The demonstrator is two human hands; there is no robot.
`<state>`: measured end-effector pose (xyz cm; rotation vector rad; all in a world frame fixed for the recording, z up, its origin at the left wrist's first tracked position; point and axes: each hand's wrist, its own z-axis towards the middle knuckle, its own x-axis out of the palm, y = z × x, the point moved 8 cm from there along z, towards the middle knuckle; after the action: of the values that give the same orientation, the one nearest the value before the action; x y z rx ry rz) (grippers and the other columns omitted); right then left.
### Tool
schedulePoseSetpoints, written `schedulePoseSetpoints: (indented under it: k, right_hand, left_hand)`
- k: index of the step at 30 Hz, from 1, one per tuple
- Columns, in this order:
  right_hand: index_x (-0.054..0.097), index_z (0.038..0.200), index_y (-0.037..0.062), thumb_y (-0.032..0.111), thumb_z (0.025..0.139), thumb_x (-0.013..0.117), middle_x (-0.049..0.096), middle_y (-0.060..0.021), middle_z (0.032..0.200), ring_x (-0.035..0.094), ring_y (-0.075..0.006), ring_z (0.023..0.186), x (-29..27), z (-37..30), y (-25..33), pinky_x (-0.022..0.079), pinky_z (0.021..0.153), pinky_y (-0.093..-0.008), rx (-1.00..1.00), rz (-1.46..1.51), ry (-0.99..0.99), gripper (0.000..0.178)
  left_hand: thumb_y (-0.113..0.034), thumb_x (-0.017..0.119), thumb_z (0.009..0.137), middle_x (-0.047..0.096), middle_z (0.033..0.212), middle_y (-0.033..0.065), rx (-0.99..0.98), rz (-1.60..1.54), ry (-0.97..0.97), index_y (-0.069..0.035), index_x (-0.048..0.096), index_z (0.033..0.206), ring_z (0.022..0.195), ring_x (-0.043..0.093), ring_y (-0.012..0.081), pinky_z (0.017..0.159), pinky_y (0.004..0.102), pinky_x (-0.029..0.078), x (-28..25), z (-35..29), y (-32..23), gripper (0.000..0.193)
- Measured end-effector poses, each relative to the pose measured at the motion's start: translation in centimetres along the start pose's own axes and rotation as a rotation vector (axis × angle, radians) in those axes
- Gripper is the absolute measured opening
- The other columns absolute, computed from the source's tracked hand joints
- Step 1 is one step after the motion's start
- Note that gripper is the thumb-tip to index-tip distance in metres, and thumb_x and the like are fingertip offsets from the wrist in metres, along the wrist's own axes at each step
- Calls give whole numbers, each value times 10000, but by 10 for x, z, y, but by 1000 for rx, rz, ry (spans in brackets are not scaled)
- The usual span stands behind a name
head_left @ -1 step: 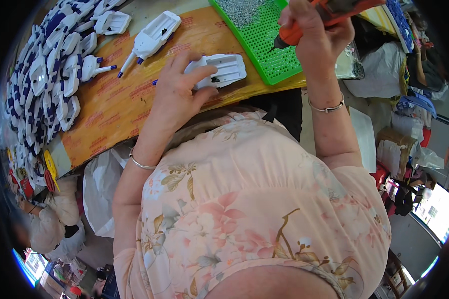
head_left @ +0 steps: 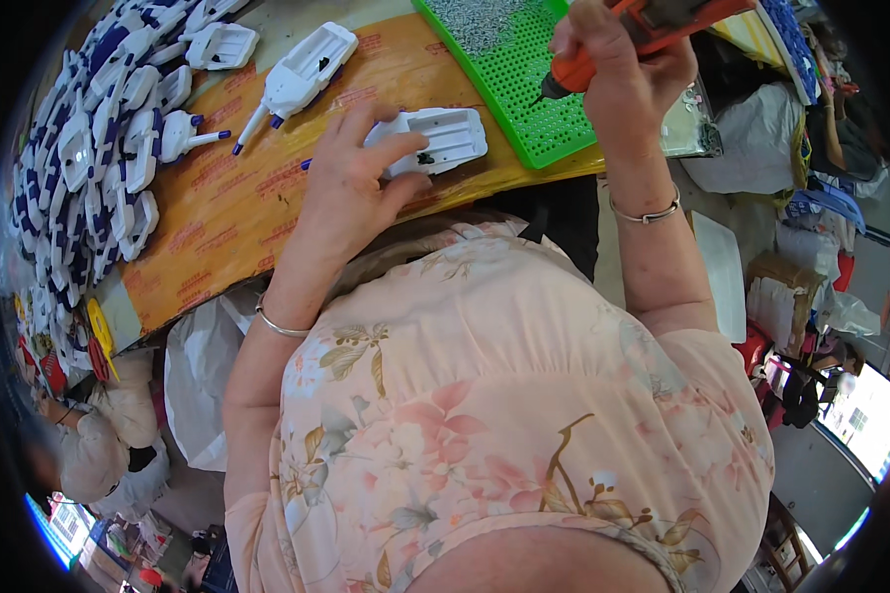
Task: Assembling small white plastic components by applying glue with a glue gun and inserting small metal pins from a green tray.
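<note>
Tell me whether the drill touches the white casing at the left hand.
Apart: the head view shows green tray and tabletop between the drill and the white casing.

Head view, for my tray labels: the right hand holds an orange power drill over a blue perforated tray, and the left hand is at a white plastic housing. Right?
Not quite: the head view shows the perforated tray is green, not blue. The right hand does hold the orange power drill over it, and the left hand is at the white plastic housing.
</note>
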<state>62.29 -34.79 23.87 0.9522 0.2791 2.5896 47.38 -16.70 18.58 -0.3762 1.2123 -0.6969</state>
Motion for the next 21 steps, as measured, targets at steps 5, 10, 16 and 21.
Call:
schedulePoseSetpoints:
  k: [5,10,16,21]
  right_hand:
    - [558,1146,29,51,893,766,620,-37,822,622,-115,668,7,-9,20,525,611,-272,301,-844,-145,328]
    - [563,1139,36,47,889,764,624,-32,820,620,-109,656,12,-9,17,519,606,-265,204,-728,-54,321]
    - [556,1145,41,32,886,756,627,-37,817,620,-109,643,16,-11,11,510,586,-262,167,-495,-61,327]
    - [553,1140,40,24,885,752,623,-37,802,612,-103,617,11,-15,15,500,558,-257,291,-803,-144,324]
  left_hand:
    - [-133,855,686,607,1191,147,25,12,-7,-124,760,1009,1087,589,358,909,456,494,-1,-1,-2,336]
    - [-137,856,689,597,1201,142,31,32,1,-136,763,1022,1075,581,354,906,453,488,-1,-1,-3,346]
    - [-135,855,695,591,1214,141,26,38,-1,-140,763,1042,1083,580,356,911,453,488,-1,-3,-2,359]
    - [-132,855,698,591,1214,141,25,36,3,-139,763,1045,1084,581,357,912,453,489,-1,-3,-2,359]
